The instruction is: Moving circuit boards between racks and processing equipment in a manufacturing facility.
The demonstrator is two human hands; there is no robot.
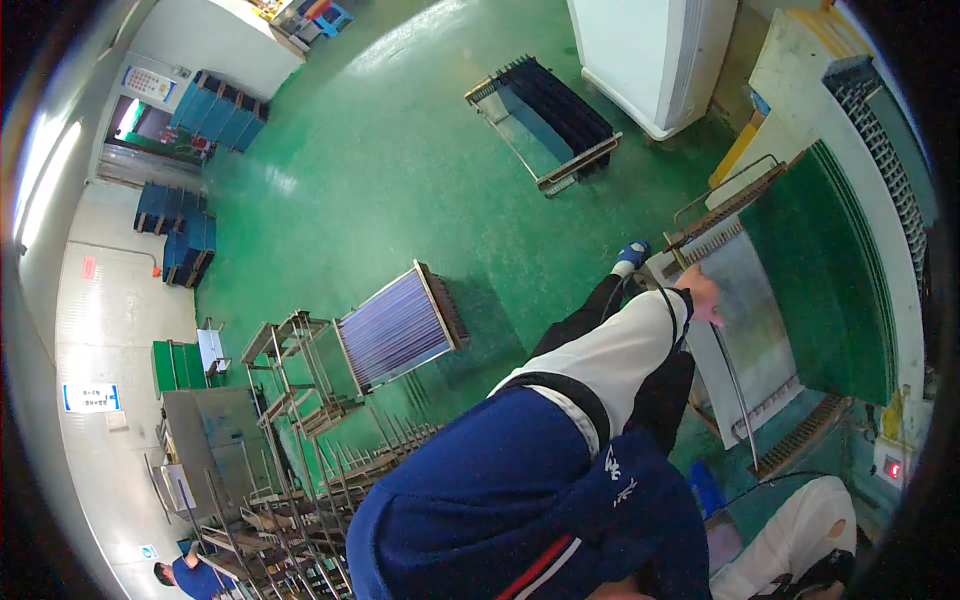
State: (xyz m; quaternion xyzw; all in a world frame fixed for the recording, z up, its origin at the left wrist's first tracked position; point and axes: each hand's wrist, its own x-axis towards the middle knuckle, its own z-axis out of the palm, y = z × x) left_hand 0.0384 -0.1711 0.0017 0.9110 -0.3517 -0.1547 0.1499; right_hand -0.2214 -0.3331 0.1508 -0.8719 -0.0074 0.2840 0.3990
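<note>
My left hand (702, 293), at the end of a white sleeve with a dark wrist strap, reaches to a slotted metal rack on the right. Its fingers curl around the thin metal rod (735, 385) along the rack's near side. Just beyond the rod is a pale, greyish flat panel (752, 320) between two toothed bars (805, 438). Large dark green sheets (815, 260) stand behind that panel. Of my right arm, a white sleeve (790, 535) shows at the lower right; no right hand can be made out.
On the green floor stand a rack of dark panels (555, 110) and a rack of purplish panels (400, 325). Metal rack frames (300, 400) crowd the lower left, near another person (195, 575). A white cabinet (650, 60) stands at the top. A cable (780, 480) runs at lower right.
</note>
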